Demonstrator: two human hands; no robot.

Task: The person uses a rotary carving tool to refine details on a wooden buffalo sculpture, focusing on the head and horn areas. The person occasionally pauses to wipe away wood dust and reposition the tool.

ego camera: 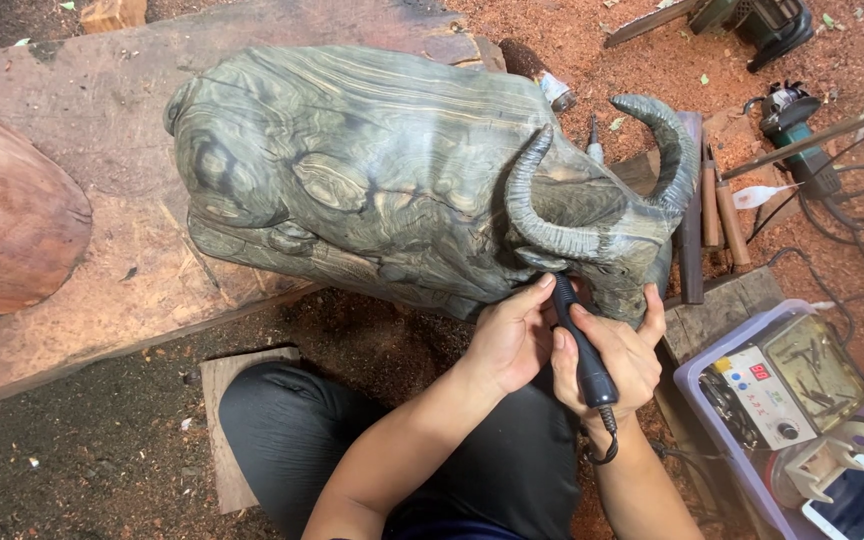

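Two hands at the buffalo carving (372,180) on the bench's (102,290) right end. My left hand (510,335) curls against the head, steadying the tool tip. My right hand (617,360) is closed around the black rotary handpiece (582,345). Body and horns look shaped; face detailing seems unfinished.

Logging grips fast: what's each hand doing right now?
Left hand: closed, fingers steadying the black rotary tool near its tip, against the carved buffalo.
Right hand: closed around the tool's handle.
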